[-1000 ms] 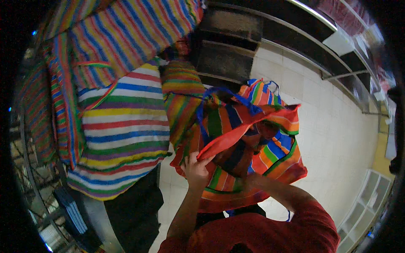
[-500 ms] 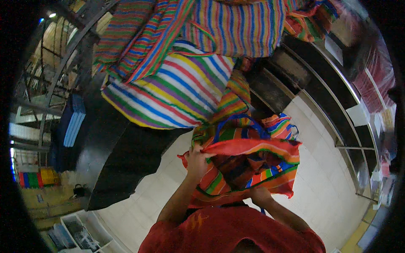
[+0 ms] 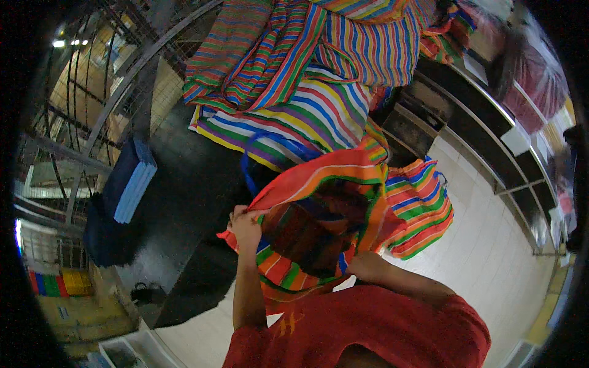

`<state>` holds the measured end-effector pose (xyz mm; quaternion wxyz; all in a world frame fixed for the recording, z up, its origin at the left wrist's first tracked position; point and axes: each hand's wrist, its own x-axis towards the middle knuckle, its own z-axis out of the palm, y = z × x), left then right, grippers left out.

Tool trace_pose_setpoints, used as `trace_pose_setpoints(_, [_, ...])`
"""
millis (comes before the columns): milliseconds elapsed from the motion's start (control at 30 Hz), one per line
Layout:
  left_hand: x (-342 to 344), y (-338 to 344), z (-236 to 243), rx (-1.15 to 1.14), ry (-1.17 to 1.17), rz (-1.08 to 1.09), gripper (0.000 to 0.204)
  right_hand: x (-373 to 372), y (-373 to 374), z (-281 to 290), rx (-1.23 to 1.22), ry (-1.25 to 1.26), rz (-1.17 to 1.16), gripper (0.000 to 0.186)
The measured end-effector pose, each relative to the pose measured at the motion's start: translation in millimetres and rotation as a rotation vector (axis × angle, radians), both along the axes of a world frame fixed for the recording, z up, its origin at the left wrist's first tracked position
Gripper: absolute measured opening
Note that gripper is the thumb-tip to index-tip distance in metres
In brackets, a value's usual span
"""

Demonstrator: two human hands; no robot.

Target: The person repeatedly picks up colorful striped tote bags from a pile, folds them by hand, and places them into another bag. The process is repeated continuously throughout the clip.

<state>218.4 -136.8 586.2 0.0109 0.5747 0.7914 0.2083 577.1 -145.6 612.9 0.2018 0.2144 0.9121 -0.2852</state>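
In front of my body hangs a red-orange striped bag, its wide mouth spread apart and its dark, striped inside showing. My left hand pinches the rim at the left corner. At the near side, my right hand is closed on the rim, its fingers partly hidden. A blue strap loops up from the bag's far left side. Just right of the bag hangs another striped piece in blue, green and orange; whether it is joined to the bag I cannot tell.
A black table holds a white-based striped bag and a heap of multicoloured striped bags. Folded blue cloths lie near its left edge. Dark shelving curves along the right, a wire-mesh partition along the left.
The bag's mouth has opened wider. My left hand has moved left with its corner, and the view has shifted, bringing the bag closer to the table. Both hands keep their hold.
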Motion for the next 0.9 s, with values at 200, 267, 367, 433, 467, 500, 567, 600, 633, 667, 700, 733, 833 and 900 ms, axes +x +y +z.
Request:
trace_pose_setpoints(200, [-124, -37, -92, -0.299, 0.088, 0.094, 0.046, -147, -26, -133, 0.012, 0.248, 0.130, 0.019])
trace_pose_setpoints(267, [-133, -50, -111, -0.340, 0.148, 0.089, 0.046, -194, -40, -138, -0.019, 0.154, 0.224, 0.015])
trace_pose_setpoints(367, [-121, -53, -108, -0.395, 0.132, 0.102, 0.045, -223, -88, -168, 0.060, 0.227, 0.276, 0.014])
trace_pose_setpoints(433, [-118, -64, -107, -0.376, 0.125, 0.122, 0.042, -216, -100, -150, 0.085, 0.217, 0.251, 0.014])
trace_pose_setpoints(467, [-120, -67, -112, -0.333, 0.142, 0.114, 0.041, -213, -96, -144, 0.078, 0.226, 0.235, 0.014])
trace_pose_setpoints(500, [-120, -69, -117, -0.289, 0.159, 0.103, 0.039, -207, -90, -140, 0.071, 0.234, 0.216, 0.015])
trace_pose_setpoints(567, [-116, -67, -112, -0.354, 0.203, 0.100, 0.035, -189, -70, -132, 0.292, 0.342, 0.220, 0.018])
trace_pose_setpoints(600, [-112, -64, -108, -0.385, 0.228, 0.092, 0.032, -179, -61, -129, 0.404, 0.393, 0.216, 0.021])
trace_pose_setpoints(633, [-107, -60, -103, -0.376, 0.235, 0.117, 0.031, -168, -51, -114, 0.426, 0.558, 0.132, 0.020])
trace_pose_setpoints(667, [-102, -60, -100, -0.373, 0.243, 0.146, 0.029, -158, -44, -94, 0.441, 0.726, 0.048, 0.020])
trace_pose_setpoints(700, [-97, -60, -101, -0.369, 0.251, 0.175, 0.027, -147, -33, -79, 0.454, 0.893, -0.036, 0.019])
trace_pose_setpoints(733, [-97, -66, -107, -0.292, 0.265, 0.196, 0.024, -133, -23, -68, 0.392, 0.954, -0.143, 0.016])
trace_pose_setpoints(833, [-64, -45, -77, -0.271, 0.196, 0.255, 0.021, -72, 25, -72, 0.220, 1.023, -0.587, 0.009])
trace_pose_setpoints(900, [-55, -37, -94, -0.236, 0.188, 0.312, 0.019, -25, 68, -96, 0.190, 0.960, -1.044, 0.009])
